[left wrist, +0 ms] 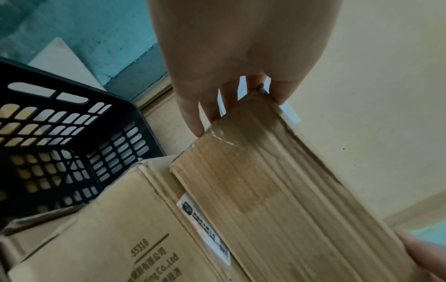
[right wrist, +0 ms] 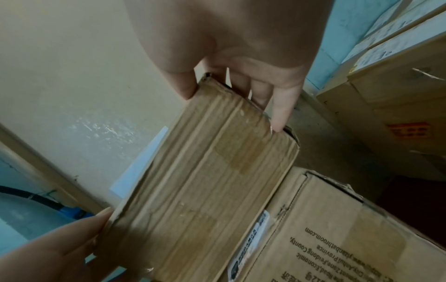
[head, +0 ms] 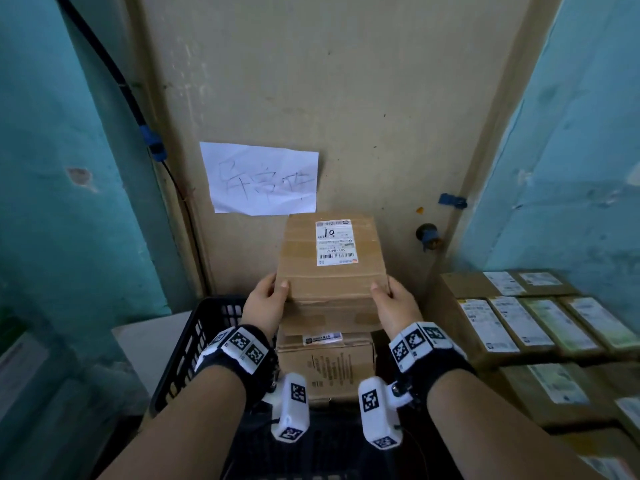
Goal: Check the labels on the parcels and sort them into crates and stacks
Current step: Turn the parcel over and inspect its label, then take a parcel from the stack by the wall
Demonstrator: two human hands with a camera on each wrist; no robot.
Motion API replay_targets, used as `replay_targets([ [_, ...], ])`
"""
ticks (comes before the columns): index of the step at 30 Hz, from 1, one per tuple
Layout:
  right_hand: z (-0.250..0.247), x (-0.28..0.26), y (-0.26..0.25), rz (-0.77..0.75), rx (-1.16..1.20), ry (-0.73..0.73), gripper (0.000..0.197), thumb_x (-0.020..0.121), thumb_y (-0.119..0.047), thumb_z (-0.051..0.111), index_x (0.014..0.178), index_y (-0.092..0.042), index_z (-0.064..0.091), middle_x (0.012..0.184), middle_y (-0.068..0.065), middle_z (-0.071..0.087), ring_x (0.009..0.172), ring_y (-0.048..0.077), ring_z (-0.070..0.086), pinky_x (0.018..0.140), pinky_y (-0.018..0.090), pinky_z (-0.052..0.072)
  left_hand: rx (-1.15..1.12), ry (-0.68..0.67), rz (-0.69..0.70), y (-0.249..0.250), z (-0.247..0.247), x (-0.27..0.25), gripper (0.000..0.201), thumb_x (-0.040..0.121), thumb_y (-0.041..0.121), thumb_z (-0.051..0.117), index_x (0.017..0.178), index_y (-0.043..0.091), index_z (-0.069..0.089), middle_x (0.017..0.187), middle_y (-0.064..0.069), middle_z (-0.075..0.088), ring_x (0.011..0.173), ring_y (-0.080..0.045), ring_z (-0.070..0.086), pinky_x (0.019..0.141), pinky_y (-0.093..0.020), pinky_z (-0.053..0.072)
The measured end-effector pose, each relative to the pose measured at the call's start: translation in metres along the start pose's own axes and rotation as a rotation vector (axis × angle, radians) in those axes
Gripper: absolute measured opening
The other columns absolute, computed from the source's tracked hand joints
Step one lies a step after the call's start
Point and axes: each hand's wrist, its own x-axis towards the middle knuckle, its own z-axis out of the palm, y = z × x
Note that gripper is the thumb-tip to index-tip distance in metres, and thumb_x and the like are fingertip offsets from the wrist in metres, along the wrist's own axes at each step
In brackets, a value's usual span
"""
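- Parcel [head: 330, 258] held up between both hands, label [head: 336, 242] facing the camera, "10" handwritten on it.
- Left hand [head: 265, 301] grasps its left edge: thumb on front, fingers [left wrist: 193, 114] behind.
- Right hand [head: 394, 303] grasps the right edge the same way.
- Below the hands: another carton [head: 325, 365] in a black crate [head: 194, 344].
- Right of the right hand: stacked labelled boxes [head: 540, 323].
- Beyond the hands: handwritten paper sheet [head: 259, 178] on the wall.

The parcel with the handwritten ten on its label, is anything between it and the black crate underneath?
Yes. The parcel, gripped at its near corners by the left hand and the right hand, hangs over a larger printed box that already sits in the black crate. The crate space left of that box looks open.
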Motion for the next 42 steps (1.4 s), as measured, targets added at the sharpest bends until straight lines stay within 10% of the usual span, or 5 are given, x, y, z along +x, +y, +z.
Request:
replay_targets([
  [21, -0.004, 0.009, -0.001, 0.106, -0.056, -0.115, 0.044, 0.099, -0.037, 0.05, 0.141, -0.027, 0.041, 0.135, 0.001, 0.056, 0.121, 0.024, 0.054, 0.109, 0.048, 0.04, 0.179, -0.033, 0.023, -0.002, -0.004, -0.003, 0.039, 0.101, 0.029, 0.049, 0.139, 0.019, 0.047, 0.125, -0.004, 0.062, 0.117, -0.025, 0.057, 0.103, -0.044, 0.045],
  [26, -0.011, 0.006, -0.004, 0.143, -0.067, -0.091, 0.069, 0.099, -0.041, 0.05, 0.155, -0.026, 0.013, 0.158, 0.002, 0.029, 0.143, 0.025, 0.032, 0.114, 0.043, 0.027, 0.201, -0.012, 0.016, -0.003, -0.003, -0.002, 0.047, 0.102, 0.03, 0.047, 0.146, 0.015, 0.038, 0.134, -0.007, 0.058, 0.122, -0.027, 0.054, 0.105, -0.041, 0.043],
  [42, -0.07, -0.022, -0.023, -0.019, -0.102, -0.08, 0.068, 0.099, -0.042, 0.048, 0.155, -0.027, 0.014, 0.159, 0.002, 0.028, 0.144, 0.023, 0.031, 0.113, 0.04, 0.027, 0.447, 0.136, 0.085, 0.052, 0.008, -0.041, 0.061, 0.102, 0.033, 0.047, 0.153, 0.009, 0.025, 0.151, -0.022, 0.035, 0.137, -0.036, 0.038, 0.11, -0.042, 0.033],
])
